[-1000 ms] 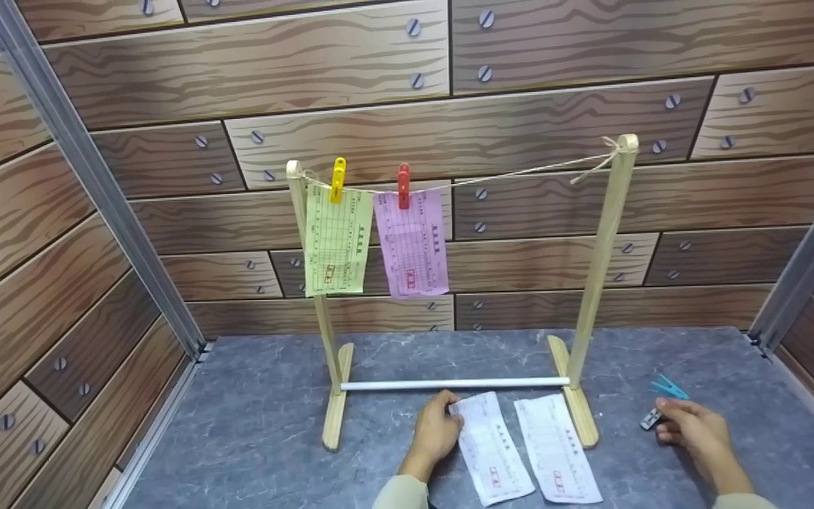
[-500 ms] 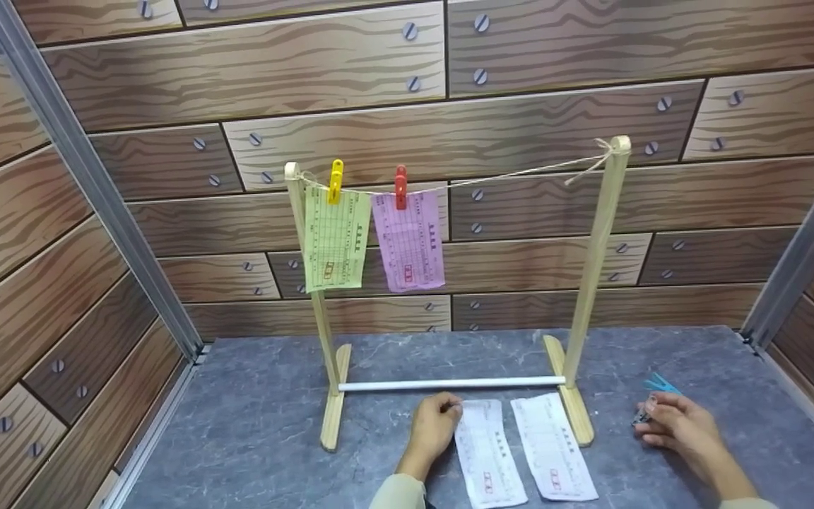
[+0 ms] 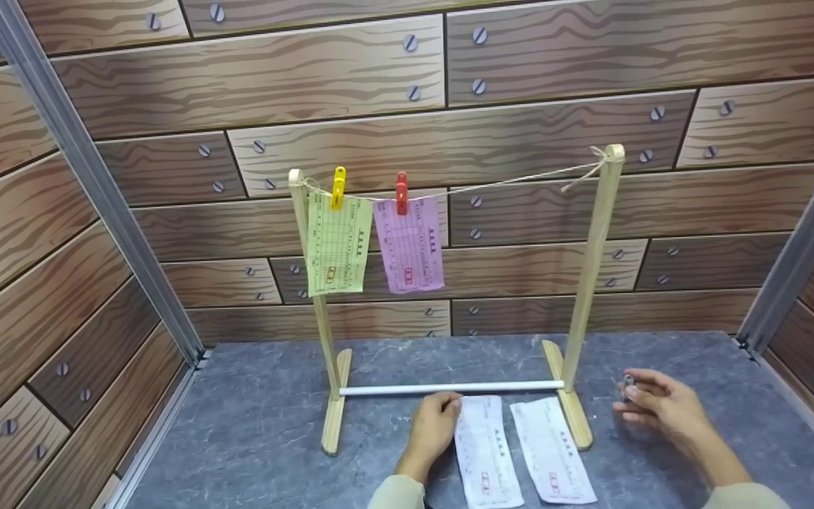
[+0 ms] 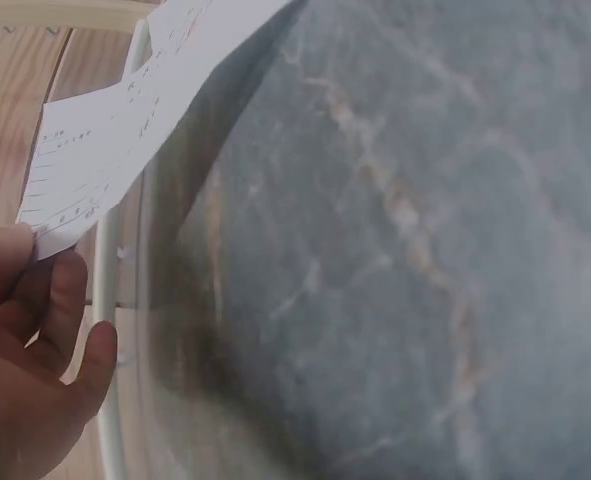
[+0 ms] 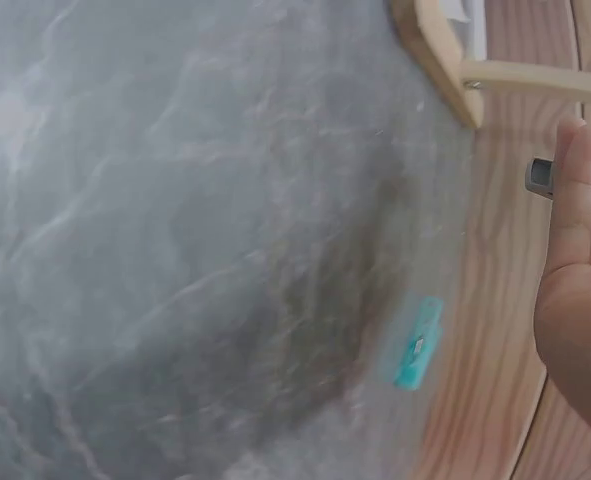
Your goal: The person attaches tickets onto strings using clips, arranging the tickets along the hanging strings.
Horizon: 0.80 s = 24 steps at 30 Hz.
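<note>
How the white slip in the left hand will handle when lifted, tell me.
Probably floppy: the slip bends in the left wrist view. Likely light, as it looks like thin paper. Perhaps apt to swing: the left hand pinches only near one corner.

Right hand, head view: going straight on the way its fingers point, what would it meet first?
Probably the right wooden upright, low down near its foot; the right hand points roughly toward it. Depth is unclear, so it might pass in front instead.
</note>
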### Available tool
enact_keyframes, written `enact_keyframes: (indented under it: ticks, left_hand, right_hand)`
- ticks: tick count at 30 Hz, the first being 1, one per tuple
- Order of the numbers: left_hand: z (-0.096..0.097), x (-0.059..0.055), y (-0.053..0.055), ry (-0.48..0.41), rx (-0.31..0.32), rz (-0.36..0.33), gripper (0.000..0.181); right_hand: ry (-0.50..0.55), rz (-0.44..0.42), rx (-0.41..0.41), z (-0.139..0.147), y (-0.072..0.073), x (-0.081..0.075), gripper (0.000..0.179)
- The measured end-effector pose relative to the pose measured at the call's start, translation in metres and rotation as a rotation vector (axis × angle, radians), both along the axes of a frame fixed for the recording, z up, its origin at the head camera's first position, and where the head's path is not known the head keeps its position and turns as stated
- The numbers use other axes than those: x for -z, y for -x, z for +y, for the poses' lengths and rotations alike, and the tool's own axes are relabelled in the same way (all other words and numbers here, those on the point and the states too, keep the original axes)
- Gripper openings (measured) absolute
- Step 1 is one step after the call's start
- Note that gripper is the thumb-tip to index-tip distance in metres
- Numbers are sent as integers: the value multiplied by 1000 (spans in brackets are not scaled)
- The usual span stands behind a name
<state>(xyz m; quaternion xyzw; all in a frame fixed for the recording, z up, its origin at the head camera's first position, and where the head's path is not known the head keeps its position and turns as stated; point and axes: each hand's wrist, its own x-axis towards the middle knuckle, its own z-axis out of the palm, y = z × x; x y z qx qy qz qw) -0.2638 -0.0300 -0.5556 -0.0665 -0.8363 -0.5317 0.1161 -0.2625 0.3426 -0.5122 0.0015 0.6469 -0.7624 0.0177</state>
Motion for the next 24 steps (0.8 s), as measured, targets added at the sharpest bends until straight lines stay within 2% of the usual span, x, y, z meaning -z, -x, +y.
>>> enact_keyframes:
  ticks: [4,10,17,24]
  left_hand:
    - [1,-6,1,10,13,27,13]
    - [1,-13,3,23,-19,58,11]
    - [0,-18,4,-2,-19,52,10]
    - [0,-25,8,14,-15,108,9]
  right_hand:
    - [18,34,-40,-5,-1,-6,30]
    - [20,62,-80,-11,-2,-14,27]
    - [6,116,-120,-16,-2,-19,31]
    - [-59,109,-89,-23,-2,-33,28]
